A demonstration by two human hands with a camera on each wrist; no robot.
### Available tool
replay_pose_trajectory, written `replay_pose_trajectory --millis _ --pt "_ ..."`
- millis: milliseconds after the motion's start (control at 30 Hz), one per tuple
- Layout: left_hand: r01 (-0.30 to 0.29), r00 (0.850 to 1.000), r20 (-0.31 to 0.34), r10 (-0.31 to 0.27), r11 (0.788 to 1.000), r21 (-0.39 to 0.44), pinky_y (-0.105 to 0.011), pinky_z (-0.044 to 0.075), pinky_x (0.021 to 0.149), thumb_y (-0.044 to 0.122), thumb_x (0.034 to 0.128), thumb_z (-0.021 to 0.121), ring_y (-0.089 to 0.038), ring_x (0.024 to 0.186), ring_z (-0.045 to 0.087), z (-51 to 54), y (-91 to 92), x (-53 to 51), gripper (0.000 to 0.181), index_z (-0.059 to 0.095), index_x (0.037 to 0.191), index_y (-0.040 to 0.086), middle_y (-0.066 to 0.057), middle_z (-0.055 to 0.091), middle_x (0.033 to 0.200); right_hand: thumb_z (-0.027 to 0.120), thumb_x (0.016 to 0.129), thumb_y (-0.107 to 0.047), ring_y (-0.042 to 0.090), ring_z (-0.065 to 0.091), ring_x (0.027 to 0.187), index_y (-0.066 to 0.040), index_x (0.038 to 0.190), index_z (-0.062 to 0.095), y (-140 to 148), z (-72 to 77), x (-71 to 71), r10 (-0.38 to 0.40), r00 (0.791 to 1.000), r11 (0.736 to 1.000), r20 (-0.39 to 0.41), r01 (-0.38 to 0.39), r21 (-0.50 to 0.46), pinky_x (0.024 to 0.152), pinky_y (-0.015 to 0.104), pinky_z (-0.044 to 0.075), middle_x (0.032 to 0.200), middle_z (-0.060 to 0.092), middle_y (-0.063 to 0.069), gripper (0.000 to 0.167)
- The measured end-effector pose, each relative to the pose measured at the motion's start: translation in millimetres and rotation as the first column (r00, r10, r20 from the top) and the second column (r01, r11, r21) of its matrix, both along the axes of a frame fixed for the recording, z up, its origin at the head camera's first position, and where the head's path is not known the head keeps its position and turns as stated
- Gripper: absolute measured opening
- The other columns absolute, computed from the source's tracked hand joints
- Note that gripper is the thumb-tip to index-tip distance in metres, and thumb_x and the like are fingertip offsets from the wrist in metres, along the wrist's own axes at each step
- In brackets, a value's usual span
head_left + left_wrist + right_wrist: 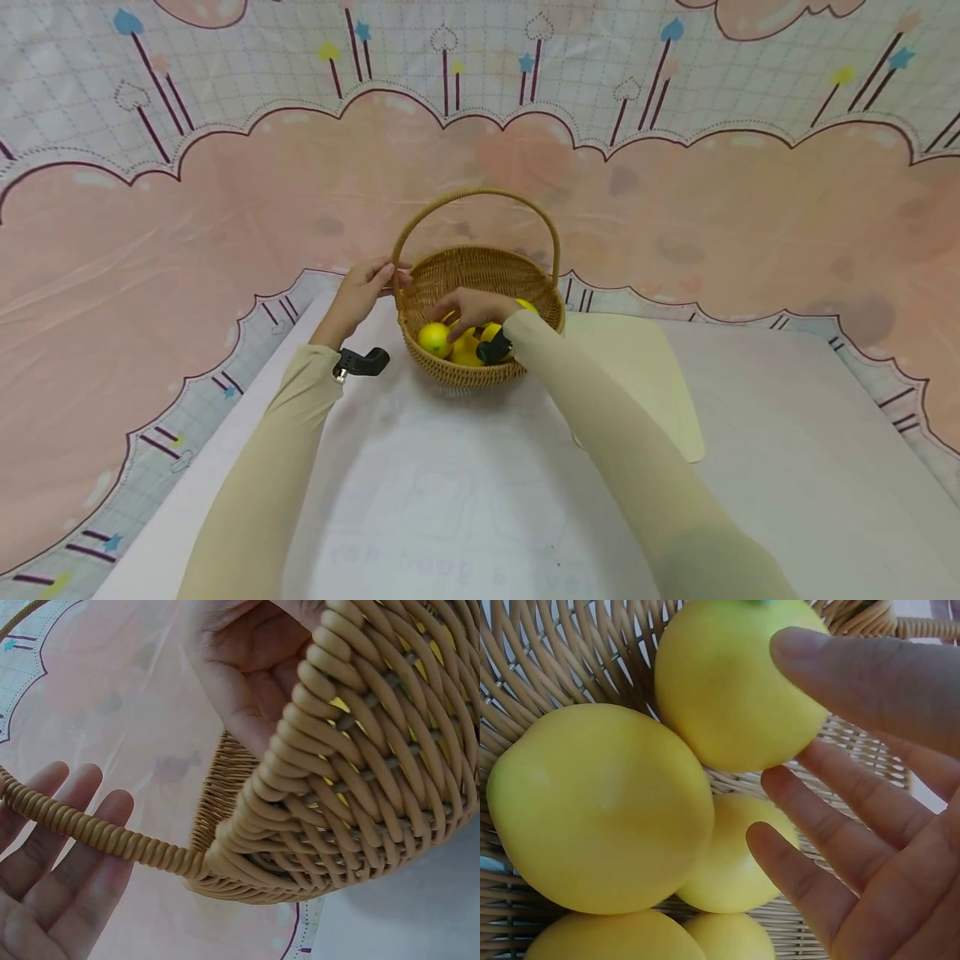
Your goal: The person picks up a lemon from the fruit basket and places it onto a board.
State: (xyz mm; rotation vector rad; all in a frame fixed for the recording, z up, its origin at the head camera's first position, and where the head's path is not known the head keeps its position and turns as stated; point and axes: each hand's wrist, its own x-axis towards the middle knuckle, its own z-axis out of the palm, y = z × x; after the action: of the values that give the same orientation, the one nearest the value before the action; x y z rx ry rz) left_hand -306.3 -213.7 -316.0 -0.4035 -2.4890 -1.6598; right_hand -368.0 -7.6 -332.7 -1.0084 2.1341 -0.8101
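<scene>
Fingers [832,825] of the right hand [480,307] fan out loosely extended beside and below a yellow fruit [735,690] with a green tip, the thumb lying across its side; the pictures cannot settle how firmly they touch it. The fruit sits inside a brown wicker basket [472,267] set near the far edge of a white table [450,500]. At the basket's left side, a person's left hand [362,292] holds the arched handle [112,838] near its base, thumb on one side and fingers along the other. Other yellow fruits [600,810] crowd together in the basket, one large and close to the first, others partly hidden beneath. A cream mat [645,383] lies just to the right, partly covered by the right sleeve [600,408]. Behind the table hangs a pink backdrop [300,192] printed with candles and scalloped outlines.
</scene>
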Motion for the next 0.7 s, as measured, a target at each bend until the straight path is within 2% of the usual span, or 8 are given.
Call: replay_pose_trajectory --millis 133,267,433,533,600,700 --pt "0.008 1.000 -0.014 -0.008 1.000 0.013 -0.043 0.046 0.101 0.019 0.1031 0.034 -0.007 0.093 0.062 -3.1 -0.9 -0.3 0.040 0.051 0.124 -0.012 -0.018 0.063 0.104 0.064 0.086 0.002 0.028 0.046 0.131 -0.003 0.136 0.048 -2 -6.4 -2.7 -0.001 1.000 1.000 -0.013 0.001 0.009 0.105 0.033 0.044 0.146 0.043 0.012 0.054" --pt "0.010 1.000 -0.029 -0.009 1.000 0.017 -0.044 0.046 0.101 0.019 0.1029 0.035 -0.001 0.089 0.061 -5.6 -0.9 -1.2 0.041 0.050 0.123 -0.013 -0.007 0.064 0.097 0.064 0.085 0.002 0.026 0.042 0.133 -0.007 0.135 0.051 -4 -8.8 -1.8 -0.007 0.999 1.000 -0.032 0.008 0.025 0.107 0.035 0.042 0.145 0.044 0.009 0.053" --pt "0.005 0.999 -0.034 -0.003 0.999 0.046 -0.043 0.048 0.099 0.019 0.1028 0.035 -0.002 0.087 0.061 -8.5 1.1 -3.2 0.040 0.052 0.120 -0.013 0.002 0.064 0.090 0.067 0.084 -0.002 0.025 0.034 0.138 -0.014 0.137 0.050 -5 -10.9 0.3 -0.003 0.999 0.998 -0.048 0.006 0.059 0.107 0.037 0.041 0.150 0.037 0.005 0.057" --pt "0.003 0.999 -0.048 0.000 0.998 0.056 -0.037 0.051 0.096 0.019 0.1028 0.035 -0.007 0.088 0.063 -9.8 1.7 -3.5 0.039 0.053 0.115 -0.014 0.006 0.061 0.087 0.069 0.083 -0.003 0.025 0.037 0.136 -0.016 0.138 0.048 -6 -11.6 1.1 -0.006 0.999 0.998 -0.039 0.008 0.067 0.106 0.037 0.043 0.151 0.035 0.004 0.060" --pt "0.000 0.999 -0.054 0.003 0.998 0.063 -0.029 0.053 0.092 0.018 0.1027 0.035 -0.009 0.087 0.063 -10.5 1.6 -3.7 0.038 0.052 0.111 -0.015 0.004 0.060 0.086 0.069 0.083 -0.003 0.026 0.039 0.135 -0.016 0.138 0.049 -6 -11.0 1.4 -0.008 0.999 0.998 -0.032 0.010 0.067 0.105 0.037 0.044 0.151 0.036 0.004 0.060" --pt "-0.002 0.998 -0.056 0.006 0.997 0.074 -0.018 0.053 0.086 0.018 0.1028 0.034 -0.006 0.084 0.064 -11.6 1.5 -4.0 0.038 0.051 0.108 -0.016 0.002 0.059 0.084 0.068 0.083 -0.003 0.026 0.040 0.133 -0.014 0.136 0.051 -6 -10.3 0.0 -0.004 0.999 0.999 -0.034 0.005 0.051 0.105 0.036 0.043 0.148 0.041 0.004 0.056"
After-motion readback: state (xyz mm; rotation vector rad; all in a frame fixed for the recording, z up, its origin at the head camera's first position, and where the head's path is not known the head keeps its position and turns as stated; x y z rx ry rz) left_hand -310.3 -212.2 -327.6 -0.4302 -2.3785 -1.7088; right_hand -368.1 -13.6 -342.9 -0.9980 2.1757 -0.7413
